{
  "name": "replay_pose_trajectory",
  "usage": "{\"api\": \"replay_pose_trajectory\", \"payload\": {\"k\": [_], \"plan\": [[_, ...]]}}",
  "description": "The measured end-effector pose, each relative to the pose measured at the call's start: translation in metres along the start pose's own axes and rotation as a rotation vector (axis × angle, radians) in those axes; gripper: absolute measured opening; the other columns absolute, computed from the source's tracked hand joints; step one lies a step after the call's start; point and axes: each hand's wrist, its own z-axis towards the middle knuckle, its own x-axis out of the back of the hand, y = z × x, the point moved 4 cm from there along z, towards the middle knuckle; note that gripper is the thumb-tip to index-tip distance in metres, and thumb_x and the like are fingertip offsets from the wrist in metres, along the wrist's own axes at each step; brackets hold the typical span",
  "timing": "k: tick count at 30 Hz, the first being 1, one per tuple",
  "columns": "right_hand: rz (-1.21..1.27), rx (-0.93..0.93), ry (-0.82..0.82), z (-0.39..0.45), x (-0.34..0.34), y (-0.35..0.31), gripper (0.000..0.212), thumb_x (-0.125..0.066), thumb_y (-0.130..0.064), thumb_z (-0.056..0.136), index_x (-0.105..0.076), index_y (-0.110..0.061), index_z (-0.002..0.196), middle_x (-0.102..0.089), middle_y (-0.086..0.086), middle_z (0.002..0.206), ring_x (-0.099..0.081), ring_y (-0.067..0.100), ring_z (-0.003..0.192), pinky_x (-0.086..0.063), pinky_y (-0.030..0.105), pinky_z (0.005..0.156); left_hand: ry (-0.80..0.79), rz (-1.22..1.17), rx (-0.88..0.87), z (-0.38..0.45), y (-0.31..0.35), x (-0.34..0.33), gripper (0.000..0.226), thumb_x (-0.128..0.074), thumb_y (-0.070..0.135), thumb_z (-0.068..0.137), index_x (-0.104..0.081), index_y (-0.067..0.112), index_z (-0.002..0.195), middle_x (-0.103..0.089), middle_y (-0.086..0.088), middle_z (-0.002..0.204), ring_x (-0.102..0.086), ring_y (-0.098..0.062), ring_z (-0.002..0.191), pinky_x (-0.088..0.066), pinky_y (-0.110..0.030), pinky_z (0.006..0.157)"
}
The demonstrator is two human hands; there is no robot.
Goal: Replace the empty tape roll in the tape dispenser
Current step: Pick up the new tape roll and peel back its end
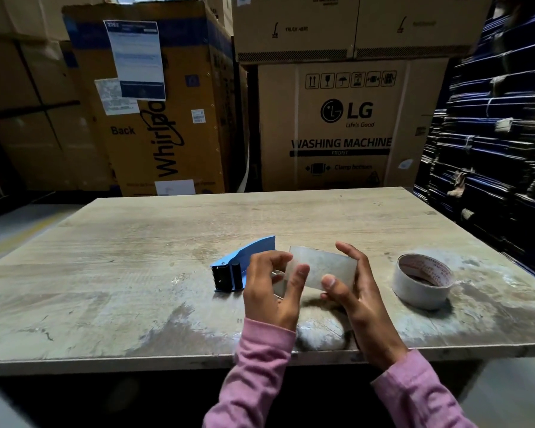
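Both hands are holding a translucent strip of tape (pixel 323 268) above the table (pixel 136 257): the right hand (pixel 357 291) is pinching its right end between thumb and curled fingers, the left hand (pixel 272 288) is gripping its left end with fingers half bent. Just behind the left hand the blue tape dispenser (pixel 240 265) is lying on the worn wooden top, and the white tape roll (pixel 422 281) is sitting near the right hand. Cardboard appliance boxes (pixel 346 125) are standing behind
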Motion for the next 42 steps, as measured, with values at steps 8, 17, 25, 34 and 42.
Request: {"api": "replay_pose_trajectory", "payload": {"k": [8, 17, 25, 34, 42], "plan": [[-0.023, 0.020, 0.055, -0.001, 0.002, 0.001, 0.073, -0.077, -0.048, 0.067, -0.046, -0.043, 0.134, -0.057, 0.014, 0.123, -0.068, 0.022, 0.103, -0.059, 0.046, 0.089, 0.237, 0.262, -0.216, 0.000, 0.008, -0.012, 0.013, -0.058, 0.014, 0.087, -0.054, 0.008, 0.076, -0.053, -0.005, 0.077, -0.052, -0.023, 0.066, -0.049, -0.040, 0.055], [-0.014, 0.004, 0.057, 0.000, 0.005, 0.000, 0.076, -0.076, -0.050, 0.066, -0.044, -0.046, 0.135, -0.059, 0.011, 0.122, -0.067, 0.023, 0.102, -0.057, 0.035, 0.081, 0.101, -0.175, 0.367, 0.005, -0.009, -0.009, 0.013, -0.062, 0.017, 0.088, -0.058, 0.014, 0.076, -0.061, -0.015, 0.072, -0.064, -0.025, 0.056, -0.056, -0.036, 0.050], [-0.020, 0.021, 0.034, 0.000, 0.006, -0.001, 0.076, -0.074, -0.050, 0.066, -0.044, -0.045, 0.135, -0.058, 0.011, 0.124, -0.066, 0.024, 0.104, -0.056, 0.037, 0.085, 0.081, -0.367, 0.453, 0.006, -0.008, -0.006, 0.015, -0.056, 0.003, 0.088, -0.059, 0.007, 0.075, -0.058, -0.005, 0.068, -0.055, 0.004, 0.046, -0.048, -0.013, 0.045], [-0.028, 0.066, 0.032, 0.001, 0.005, -0.004, 0.073, -0.075, -0.045, 0.065, -0.046, -0.041, 0.132, -0.057, 0.007, 0.125, -0.067, 0.016, 0.103, -0.057, 0.029, 0.077, 0.132, -0.368, 0.441, 0.003, -0.007, -0.002, 0.015, -0.055, 0.003, 0.089, -0.061, 0.007, 0.075, -0.063, -0.006, 0.073, -0.060, 0.001, 0.054, -0.049, -0.012, 0.049], [0.128, -0.005, -0.004, 0.005, 0.010, 0.004, 0.073, -0.075, -0.039, 0.065, -0.048, -0.039, 0.133, -0.056, 0.017, 0.121, -0.065, 0.033, 0.105, -0.057, 0.044, 0.081, 0.067, -0.472, 0.519, 0.009, -0.005, 0.004, 0.013, -0.051, 0.003, 0.091, -0.057, -0.001, 0.081, -0.072, -0.002, 0.069, -0.067, -0.009, 0.059, -0.053, -0.018, 0.051]]}}
